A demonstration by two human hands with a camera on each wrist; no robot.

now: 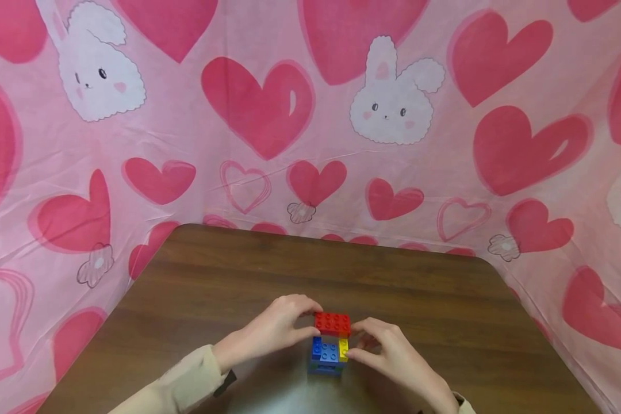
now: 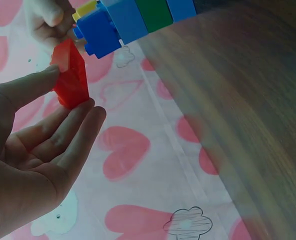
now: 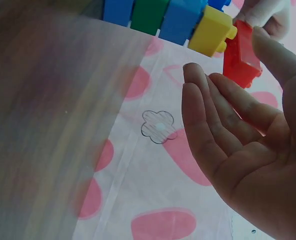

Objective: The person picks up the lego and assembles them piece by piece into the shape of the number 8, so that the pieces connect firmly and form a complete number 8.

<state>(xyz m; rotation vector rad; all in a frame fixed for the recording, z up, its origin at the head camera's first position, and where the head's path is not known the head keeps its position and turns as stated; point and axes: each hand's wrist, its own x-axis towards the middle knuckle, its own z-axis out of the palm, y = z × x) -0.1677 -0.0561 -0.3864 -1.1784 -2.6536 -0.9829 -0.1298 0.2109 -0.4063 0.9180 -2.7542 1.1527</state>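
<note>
My left hand (image 1: 276,325) pinches a red brick (image 1: 332,323) between thumb and fingers, its studs facing up. The brick sits over the far side of a small tower. In the left wrist view, it stands slightly apart from the dark blue brick (image 2: 99,36). That brick and a yellow brick (image 3: 211,31) stand side by side on the tower's top, with a gap between them. Beneath are a blue brick (image 3: 182,21), a green brick (image 3: 149,15) and another blue brick (image 3: 118,11). Beside the yellow brick is my right hand (image 1: 393,353), fingers loosely bent, thumb close to the bricks.
The tower stands on a brown wood-grain table (image 1: 269,259), near its front edge. Behind and around the table hangs a pink cloth (image 1: 341,115) printed with hearts and rabbits.
</note>
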